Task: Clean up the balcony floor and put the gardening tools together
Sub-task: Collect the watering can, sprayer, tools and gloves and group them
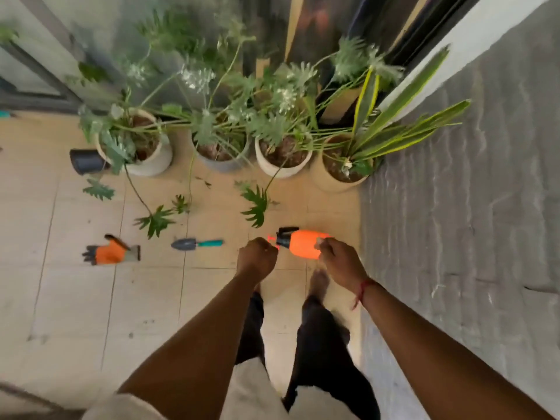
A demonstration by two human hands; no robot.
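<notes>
An orange spray bottle (pixel 304 243) with a black cap lies sideways between my hands, above the tiled floor (pixel 75 298). My right hand (pixel 339 260) holds its orange body at the base end. My left hand (pixel 257 257) is curled at the nozzle end, by the small red tip. A small trowel (pixel 197 244) with a teal handle lies on the tiles to the left. Farther left lies an orange and grey gardening glove (pixel 112 253). Fallen green leaves (pixel 156 221) are scattered on the floor in front of the pots.
Several potted plants stand in a row at the back, among them a white pot (pixel 151 165) and a tan pot (pixel 330 180). A small black pot (pixel 86 161) lies tipped over at the left. A grey wall (pixel 469 222) runs along the right. My feet stand below the bottle.
</notes>
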